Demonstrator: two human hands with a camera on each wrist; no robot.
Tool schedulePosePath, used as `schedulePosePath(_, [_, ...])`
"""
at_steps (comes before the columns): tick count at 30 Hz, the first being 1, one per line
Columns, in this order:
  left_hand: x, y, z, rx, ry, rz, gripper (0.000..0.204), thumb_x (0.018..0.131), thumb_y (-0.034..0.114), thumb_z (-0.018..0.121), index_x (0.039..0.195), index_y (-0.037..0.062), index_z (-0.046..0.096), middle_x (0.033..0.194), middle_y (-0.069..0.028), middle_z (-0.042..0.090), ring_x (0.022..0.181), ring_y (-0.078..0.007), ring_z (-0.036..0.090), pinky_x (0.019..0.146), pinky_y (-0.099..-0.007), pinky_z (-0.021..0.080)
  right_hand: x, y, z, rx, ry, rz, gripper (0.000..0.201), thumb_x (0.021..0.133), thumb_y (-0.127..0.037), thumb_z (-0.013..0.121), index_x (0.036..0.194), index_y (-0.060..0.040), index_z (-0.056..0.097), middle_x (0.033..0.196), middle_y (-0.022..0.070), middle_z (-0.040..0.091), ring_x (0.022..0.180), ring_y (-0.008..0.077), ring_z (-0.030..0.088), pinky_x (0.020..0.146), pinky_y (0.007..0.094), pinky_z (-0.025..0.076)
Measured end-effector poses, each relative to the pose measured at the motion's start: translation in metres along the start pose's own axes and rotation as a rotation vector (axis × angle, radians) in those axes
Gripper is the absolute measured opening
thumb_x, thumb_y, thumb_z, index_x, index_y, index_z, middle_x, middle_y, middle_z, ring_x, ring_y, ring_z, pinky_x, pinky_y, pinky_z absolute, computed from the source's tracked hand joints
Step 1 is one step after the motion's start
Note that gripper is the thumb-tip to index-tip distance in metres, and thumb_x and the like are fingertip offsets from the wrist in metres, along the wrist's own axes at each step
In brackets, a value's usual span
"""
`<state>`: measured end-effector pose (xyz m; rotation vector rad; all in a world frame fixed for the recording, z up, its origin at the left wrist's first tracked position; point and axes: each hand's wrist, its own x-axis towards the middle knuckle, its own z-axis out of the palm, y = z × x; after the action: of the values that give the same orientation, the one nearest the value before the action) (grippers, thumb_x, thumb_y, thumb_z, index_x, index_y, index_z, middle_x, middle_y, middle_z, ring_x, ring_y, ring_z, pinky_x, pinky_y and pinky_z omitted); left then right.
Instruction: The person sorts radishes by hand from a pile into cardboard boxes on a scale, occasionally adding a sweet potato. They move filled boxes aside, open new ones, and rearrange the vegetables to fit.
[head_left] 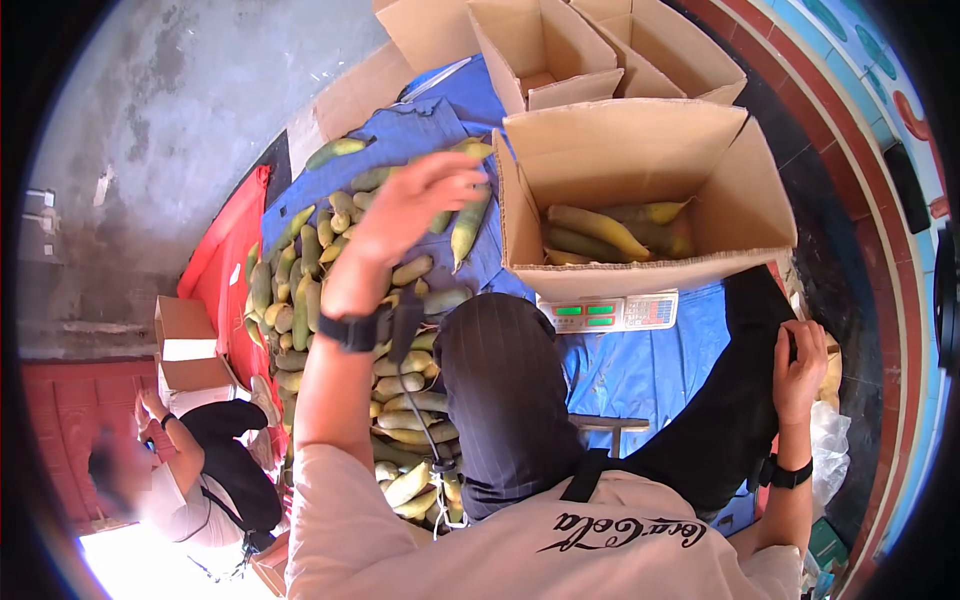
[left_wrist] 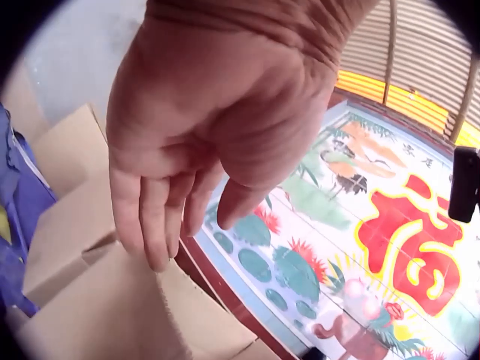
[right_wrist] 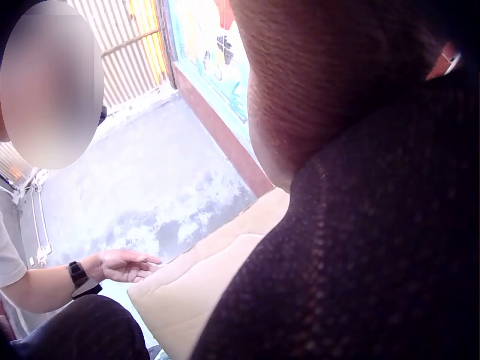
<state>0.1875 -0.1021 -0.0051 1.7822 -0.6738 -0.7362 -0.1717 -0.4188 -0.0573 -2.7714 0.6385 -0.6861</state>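
My left hand (head_left: 415,205) is raised over a spread of long green radishes (head_left: 410,402), left of a cardboard box (head_left: 640,140). It holds nothing, and in the left wrist view its fingers (left_wrist: 154,217) extend loosely downward. Several radishes (head_left: 600,230) lie in the bottom of the box. Under the box's near side shows a digital scale (head_left: 610,315) with lit green displays. My right hand (head_left: 800,368) rests on my right knee with its fingers bent loosely over it; in the right wrist view dark trouser cloth fills much of the frame.
More open cardboard boxes (head_left: 545,50) stand behind the first one. A blue tarp (head_left: 640,365) lies beneath the radishes and scale. Another person (head_left: 205,470) sits at the left by a small carton (head_left: 185,345). A tiled wall (head_left: 880,75) runs along the right.
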Motion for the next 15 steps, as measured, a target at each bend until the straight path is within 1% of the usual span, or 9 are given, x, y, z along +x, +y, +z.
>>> schedulePosePath(2, [-0.031,-0.017,-0.026,-0.027,0.217,-0.041,0.033,0.096,0.019,0.051,0.122,-0.0014,0.052,0.113,-0.0119,0.063,0.101,-0.0185,0.061,0.088,-0.031,0.048,0.001,0.0,0.001,-0.005,-0.016,0.01,0.005,0.079,0.002,0.059,0.084,0.001,0.059,0.08,0.0155,0.056,0.076,0.0348,0.054,0.07,0.0404,0.043])
schedulePosePath(3, [-0.047,-0.037,-0.041,-0.101,0.311,-0.068,0.032,0.096,0.019,0.05,0.122,0.0003,0.053,0.112,-0.0109,0.064,0.098,-0.0176,0.062,0.085,-0.0284,0.048,0.003,-0.002,0.001,-0.018,-0.015,-0.011,0.005,0.079,0.003,0.059,0.084,0.001,0.058,0.078,0.0152,0.054,0.075,0.0341,0.053,0.068,0.0398,0.043])
schedulePosePath(5, [-0.075,-0.081,-0.067,-0.059,0.472,-0.198,0.03,0.095,0.019,0.051,0.12,0.002,0.055,0.109,-0.0093,0.065,0.095,-0.0173,0.063,0.081,-0.0259,0.048,0.005,-0.005,0.001,-0.035,-0.031,-0.014,0.005,0.079,0.003,0.059,0.084,0.001,0.058,0.078,0.0152,0.054,0.075,0.0339,0.053,0.068,0.0397,0.043])
schedulePosePath(7, [-0.104,-0.15,-0.093,0.091,0.542,-0.38,0.03,0.093,0.021,0.054,0.117,0.0025,0.057,0.107,-0.0079,0.066,0.092,-0.0163,0.064,0.076,-0.0247,0.048,0.006,-0.007,0.002,-0.085,-0.047,-0.014,0.002,0.082,0.002,0.057,0.084,0.0011,0.057,0.079,0.0142,0.055,0.076,0.0318,0.054,0.068,0.0384,0.043])
schedulePosePath(9, [-0.126,-0.202,-0.098,0.21,0.615,-0.572,0.033,0.088,0.021,0.058,0.114,0.0005,0.059,0.098,-0.0102,0.067,0.09,-0.0206,0.064,0.078,-0.0293,0.048,0.008,-0.008,0.003,-0.092,-0.068,-0.02,0.002,0.082,0.002,0.057,0.084,0.0013,0.057,0.08,0.0142,0.054,0.076,0.032,0.054,0.068,0.0385,0.043])
schedulePosePath(11, [-0.153,-0.282,-0.113,0.595,0.495,-0.594,0.038,0.085,0.019,0.061,0.119,0.0027,0.056,0.105,-0.0136,0.064,0.092,-0.0258,0.064,0.081,-0.0346,0.049,0.009,-0.007,0.005,-0.119,-0.076,-0.034,0.001,0.084,0.002,0.056,0.085,0.0018,0.056,0.08,0.0146,0.054,0.076,0.0326,0.055,0.069,0.0384,0.044])
schedulePosePath(12, [-0.159,-0.29,-0.103,0.589,0.493,-0.6,0.038,0.085,0.019,0.061,0.119,0.0027,0.056,0.105,-0.0136,0.064,0.092,-0.0258,0.064,0.081,-0.0346,0.049,0.01,-0.008,0.007,-0.122,-0.083,-0.038,0.001,0.084,0.002,0.056,0.085,0.0018,0.056,0.08,0.0146,0.054,0.076,0.0326,0.055,0.069,0.0384,0.044])
schedulePosePath(14, [-0.166,-0.302,-0.078,0.996,0.431,-0.835,0.05,0.081,0.015,0.062,0.128,0.0057,0.047,0.124,-0.016,0.054,0.11,-0.0296,0.056,0.089,-0.0405,0.046,0.012,-0.011,0.008,-0.148,-0.08,-0.045,0.002,0.083,0.002,0.056,0.085,0.0019,0.056,0.08,0.0148,0.054,0.077,0.0327,0.055,0.069,0.0382,0.044])
schedulePosePath(15, [-0.174,-0.312,-0.07,0.99,0.426,-0.835,0.05,0.081,0.015,0.062,0.128,0.0057,0.047,0.124,-0.016,0.054,0.11,-0.0296,0.056,0.089,-0.0405,0.046,0.013,-0.014,0.009,-0.155,-0.083,-0.046,0.002,0.083,0.002,0.056,0.085,0.0019,0.056,0.08,0.0148,0.054,0.077,0.0327,0.055,0.069,0.0382,0.044])
